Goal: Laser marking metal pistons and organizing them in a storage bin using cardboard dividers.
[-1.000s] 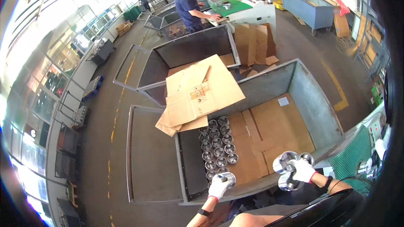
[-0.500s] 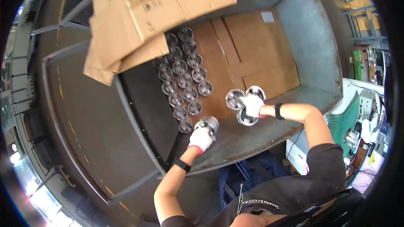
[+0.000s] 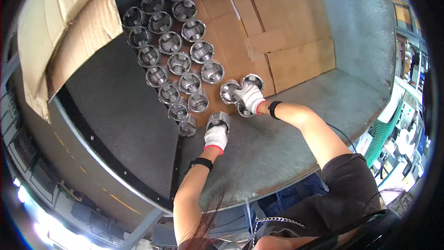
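My left hand (image 3: 216,139), in a white glove with a red cuff, is closed around a single metal piston (image 3: 218,119) just off the near end of the rows. My right hand (image 3: 250,97), gloved the same way, grips a cluster of three pistons; one piston (image 3: 229,91) shows at its left, another at the far side, and the third is partly hidden under the glove. To the left, several pistons stand hollow side up in slanting rows, among them a middle piston (image 3: 179,63). The rows rest on a brown cardboard sheet (image 3: 296,14).
A grey metal bin (image 3: 360,41) surrounds the cardboard, with a dark textured panel (image 3: 125,111) along its left side. Folded cardboard (image 3: 88,32) juts over the far left corner. Beyond the right wall stands a bench with green mesh (image 3: 381,134).
My view has moved closer to the bin. My right hand has brought its three pistons nearer the rows. The piston in my left hand has tipped more upright beside the row's end.
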`<state>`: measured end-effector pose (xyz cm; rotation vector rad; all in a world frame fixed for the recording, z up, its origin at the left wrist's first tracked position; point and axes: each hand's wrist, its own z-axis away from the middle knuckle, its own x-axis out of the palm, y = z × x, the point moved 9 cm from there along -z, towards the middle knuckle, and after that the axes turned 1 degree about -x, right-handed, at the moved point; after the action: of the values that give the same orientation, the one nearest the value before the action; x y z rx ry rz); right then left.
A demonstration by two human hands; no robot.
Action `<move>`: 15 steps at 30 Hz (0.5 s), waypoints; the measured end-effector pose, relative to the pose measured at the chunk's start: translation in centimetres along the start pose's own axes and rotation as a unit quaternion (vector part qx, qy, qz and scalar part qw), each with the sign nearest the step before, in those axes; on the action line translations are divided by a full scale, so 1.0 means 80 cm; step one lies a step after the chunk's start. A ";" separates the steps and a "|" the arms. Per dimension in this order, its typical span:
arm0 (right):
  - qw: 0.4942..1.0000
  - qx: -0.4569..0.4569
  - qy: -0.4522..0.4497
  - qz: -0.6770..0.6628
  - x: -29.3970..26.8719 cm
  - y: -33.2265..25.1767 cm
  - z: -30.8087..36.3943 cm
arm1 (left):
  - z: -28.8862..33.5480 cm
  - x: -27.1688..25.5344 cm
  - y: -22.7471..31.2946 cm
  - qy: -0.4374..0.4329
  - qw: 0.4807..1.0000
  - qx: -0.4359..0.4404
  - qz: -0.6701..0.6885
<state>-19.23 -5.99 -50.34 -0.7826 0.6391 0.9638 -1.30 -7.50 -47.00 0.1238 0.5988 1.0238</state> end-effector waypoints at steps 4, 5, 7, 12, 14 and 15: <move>0.998 0.044 0.039 -0.032 0.022 -0.011 -0.014 | -0.037 0.043 -0.040 0.010 1.000 -0.018 -0.019; 0.990 0.090 0.057 -0.091 0.028 -0.009 -0.017 | -0.045 0.049 -0.054 0.022 0.999 -0.035 -0.017; 0.976 0.141 0.074 -0.148 0.045 -0.009 -0.019 | -0.062 0.060 -0.085 0.025 0.993 -0.113 0.038; 0.962 0.204 0.060 -0.172 0.070 -0.023 -0.016 | -0.088 0.078 -0.109 0.027 0.988 -0.135 0.068; 0.974 0.175 0.075 -0.122 0.065 -0.045 -0.015 | -0.092 0.074 -0.113 0.082 0.993 -0.082 -0.002; 0.974 0.166 0.095 -0.118 0.066 -0.045 -0.014 | -0.098 0.070 -0.114 0.098 0.990 -0.088 0.039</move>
<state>-13.85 -5.70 -54.00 -0.6383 0.8271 0.5490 3.67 -9.08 -59.19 -0.1125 0.6828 1.1679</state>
